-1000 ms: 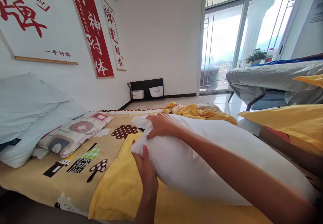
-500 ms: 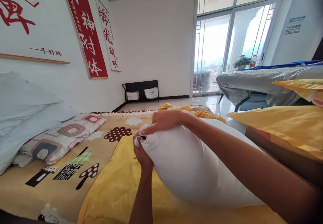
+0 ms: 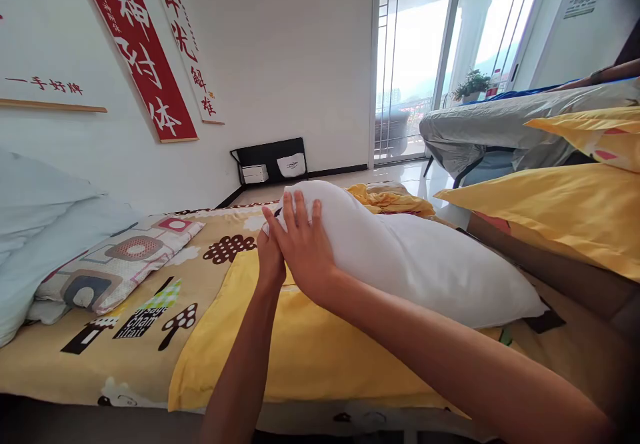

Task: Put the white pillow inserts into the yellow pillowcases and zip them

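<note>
A plump white pillow (image 3: pixel 370 244) lies across the bed, its left end raised and bunched. My left hand (image 3: pixel 271 254) is closed on the edge of that left end, its fingers partly hidden behind my right hand. My right hand (image 3: pixel 307 247) lies on the pillow's near side, fingers stretched and spread against the white fabric, its thumb by my left hand. Beneath the pillow and both arms, a yellow cloth (image 3: pixel 300 337) like a pillowcase is laid flat on the patterned sheet (image 3: pixel 150 357).
A patterned pillow (image 3: pixel 130 257) and white bedding (image 3: pixel 45 231) are at the left wall. Crumpled yellow cloth (image 3: pixel 390 197) sits at the bed's far edge. Yellow pillows (image 3: pixel 565 197) rest at the right, near a covered table (image 3: pixel 480 124) with another person's arm (image 3: pixel 610 74).
My right hand has shifted from pinching the pillow's top to lying spread on its near side. The pillow has moved farther from me, and its right tip now shows. The view has tilted down.
</note>
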Demonstrator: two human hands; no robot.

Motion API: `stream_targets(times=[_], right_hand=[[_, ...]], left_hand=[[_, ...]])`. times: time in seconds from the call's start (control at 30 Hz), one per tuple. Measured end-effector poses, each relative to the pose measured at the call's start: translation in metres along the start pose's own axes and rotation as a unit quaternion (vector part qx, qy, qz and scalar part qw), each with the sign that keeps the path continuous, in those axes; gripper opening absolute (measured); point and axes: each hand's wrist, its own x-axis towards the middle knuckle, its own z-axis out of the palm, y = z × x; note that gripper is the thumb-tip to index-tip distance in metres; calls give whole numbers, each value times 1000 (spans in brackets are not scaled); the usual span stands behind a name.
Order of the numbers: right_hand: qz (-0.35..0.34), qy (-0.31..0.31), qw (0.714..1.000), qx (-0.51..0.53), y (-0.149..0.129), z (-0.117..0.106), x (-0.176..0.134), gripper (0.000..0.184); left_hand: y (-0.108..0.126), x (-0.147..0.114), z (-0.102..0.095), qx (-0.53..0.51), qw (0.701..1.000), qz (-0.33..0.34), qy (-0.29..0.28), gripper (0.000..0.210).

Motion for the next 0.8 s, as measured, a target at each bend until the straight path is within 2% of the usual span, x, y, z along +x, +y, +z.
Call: stream_targets(times=[0.1,0.17,0.3,0.4,0.47,0.53,0.6,0.63,0.67,0.7,0.73,0.8], right_hand=[[-5,-37,999,-18,1,6,17,62],[-19,-38,999,-10,2,11,20,56],[-20,-28,998,50,5,19,19,44],[-33,-55,995,71,10,24,25,31],[-55,-81,992,75,18,26,32,27],[-63,-99,990,78,30,23,40,25],[-45,-105,991,75,47,14,48,21],[-33,-105,991,70,56,7,52,20],[-21,-107,992,64,65,-1,55,20],[-13,-111,992,57,74,-9,58,21],[-8,-117,992,52,81,-16,60,23],[-10,-138,989,52,90,-25,62,27]], left_hand=[[-5,-1,-4,-5,1000,-6,25,38],[-12,-2,-6,-3,999,3,54,39],[-21,-2,-11,47,991,56,107,40],[-15,-2,-18,114,980,101,131,37],[-7,-4,-27,128,983,97,85,34],[-3,-8,-42,100,993,61,22,39],[-13,-14,-62,92,995,15,-32,48],[-24,-19,-73,138,988,-5,-68,48],[-39,-24,-84,211,971,-22,-112,46],[-57,-30,-93,313,934,-36,-169,43],[-76,-37,-100,422,873,-43,-242,40],[-113,-50,-106,507,805,-54,-305,37]])
